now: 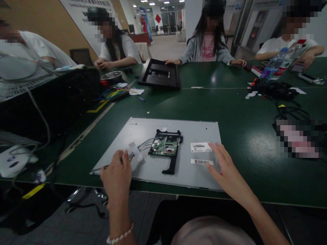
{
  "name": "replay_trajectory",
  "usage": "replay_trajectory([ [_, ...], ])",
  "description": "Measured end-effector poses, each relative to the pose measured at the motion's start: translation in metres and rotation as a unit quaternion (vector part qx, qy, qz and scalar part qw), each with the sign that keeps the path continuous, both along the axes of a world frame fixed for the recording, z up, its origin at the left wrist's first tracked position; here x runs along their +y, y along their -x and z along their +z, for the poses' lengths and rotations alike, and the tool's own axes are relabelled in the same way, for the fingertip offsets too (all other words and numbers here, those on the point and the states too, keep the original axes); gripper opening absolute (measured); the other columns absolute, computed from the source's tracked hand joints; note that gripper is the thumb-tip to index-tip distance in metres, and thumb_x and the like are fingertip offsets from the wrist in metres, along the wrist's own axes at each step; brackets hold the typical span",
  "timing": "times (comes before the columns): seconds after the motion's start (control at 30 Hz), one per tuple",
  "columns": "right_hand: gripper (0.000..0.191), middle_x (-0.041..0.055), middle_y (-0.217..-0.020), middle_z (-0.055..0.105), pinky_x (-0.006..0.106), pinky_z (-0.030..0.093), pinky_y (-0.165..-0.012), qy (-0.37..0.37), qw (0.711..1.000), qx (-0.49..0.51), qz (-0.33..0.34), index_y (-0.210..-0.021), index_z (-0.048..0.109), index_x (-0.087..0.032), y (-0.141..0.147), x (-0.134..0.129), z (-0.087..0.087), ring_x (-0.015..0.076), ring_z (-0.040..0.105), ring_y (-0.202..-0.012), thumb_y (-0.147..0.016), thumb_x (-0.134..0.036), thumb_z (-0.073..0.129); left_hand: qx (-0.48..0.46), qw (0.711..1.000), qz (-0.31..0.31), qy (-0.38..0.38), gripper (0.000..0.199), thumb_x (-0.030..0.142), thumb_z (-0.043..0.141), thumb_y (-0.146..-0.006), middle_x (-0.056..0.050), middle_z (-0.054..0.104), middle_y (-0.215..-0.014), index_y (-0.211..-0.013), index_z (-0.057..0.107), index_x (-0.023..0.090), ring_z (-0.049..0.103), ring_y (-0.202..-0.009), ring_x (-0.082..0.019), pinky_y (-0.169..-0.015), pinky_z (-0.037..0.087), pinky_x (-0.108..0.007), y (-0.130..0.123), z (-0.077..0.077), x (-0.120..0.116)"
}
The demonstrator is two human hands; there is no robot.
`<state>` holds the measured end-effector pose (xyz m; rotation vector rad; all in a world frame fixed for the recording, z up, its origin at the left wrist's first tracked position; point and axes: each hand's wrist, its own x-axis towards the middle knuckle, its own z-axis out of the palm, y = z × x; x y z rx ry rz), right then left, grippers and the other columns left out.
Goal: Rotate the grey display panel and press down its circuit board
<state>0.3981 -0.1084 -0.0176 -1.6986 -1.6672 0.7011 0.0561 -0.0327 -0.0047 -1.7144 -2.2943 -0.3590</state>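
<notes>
A flat grey metal display panel [150, 170] lies on the table in front of me. On its middle sits a black plastic bracket [173, 165] carrying a green circuit board [163, 147]. Grey cables [146, 145] run left from the board beneath a whitish strip of tape [136, 152]. My left hand [117, 172] is closed over the cables at the panel's left side, fingers and thumb pinched together. Over the panel's right part is my right hand [224, 165], fingers spread, beside two white labels [201, 147]; nothing is in it.
At the far side of the green table [204, 105], a person's hand touches a black frame [159, 75]. Other people sit around. Bottles [274, 64] and black cables [274, 89] lie right; a large black case [51, 105] stands left near coloured wires [112, 95].
</notes>
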Motion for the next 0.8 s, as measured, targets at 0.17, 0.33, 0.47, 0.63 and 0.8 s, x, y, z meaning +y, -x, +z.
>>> replay_trajectory([
  [0.17,0.06,0.0049,-0.159,0.029,0.055,0.02,-0.119,-0.009,0.999,0.047,0.006,-0.15,0.031,-0.033,-0.006,0.002,0.002,0.0279,0.02,-0.149,-0.093,-0.038,0.047,-0.006,1.0,0.009,0.002,0.051,0.044,0.024,-0.101,-0.016,0.07,-0.108,-0.127,0.055,0.013,0.066,-0.092,-0.029,-0.093,0.038,-0.04,0.001,-0.001,0.001],
  [0.33,0.062,0.0059,-0.158,0.033,0.055,0.021,-0.118,0.0,0.995,0.097,0.013,-0.149,0.032,-0.032,-0.012,0.005,0.004,0.0281,0.024,-0.147,-0.09,-0.038,0.052,-0.018,1.0,0.009,0.002,0.049,0.043,0.026,-0.1,-0.017,0.07,-0.111,-0.128,0.054,0.013,0.066,-0.095,-0.03,-0.095,0.037,-0.042,0.003,-0.001,0.002],
  [0.47,0.064,0.0068,-0.158,0.033,0.055,0.023,-0.118,0.007,0.994,0.113,0.008,-0.149,0.033,-0.031,-0.013,0.005,0.003,0.0286,0.026,-0.147,-0.088,-0.039,0.054,-0.017,1.0,0.009,0.005,0.049,0.043,0.026,-0.101,-0.016,0.069,-0.113,-0.128,0.055,0.014,0.066,-0.094,-0.03,-0.094,0.038,-0.042,0.002,0.0,0.002],
  [0.63,0.063,0.0069,-0.158,0.031,0.055,0.022,-0.118,-0.001,0.995,0.104,0.006,-0.148,0.034,-0.032,-0.012,0.004,0.001,0.0278,0.023,-0.148,-0.089,-0.039,0.055,-0.025,1.0,0.008,-0.001,0.049,0.042,0.025,-0.101,-0.016,0.068,-0.115,-0.129,0.054,0.014,0.066,-0.094,-0.029,-0.094,0.037,-0.04,0.004,-0.002,0.001],
  [0.8,0.06,0.0058,-0.158,0.032,0.055,0.022,-0.118,0.0,0.994,0.105,0.004,-0.147,0.035,-0.033,-0.014,0.005,-0.001,0.0268,0.024,-0.148,-0.09,-0.042,0.053,-0.026,1.0,0.007,-0.002,0.05,0.043,0.024,-0.101,-0.016,0.069,-0.115,-0.129,0.055,0.014,0.066,-0.096,-0.03,-0.094,0.038,-0.041,0.005,-0.004,0.001],
])
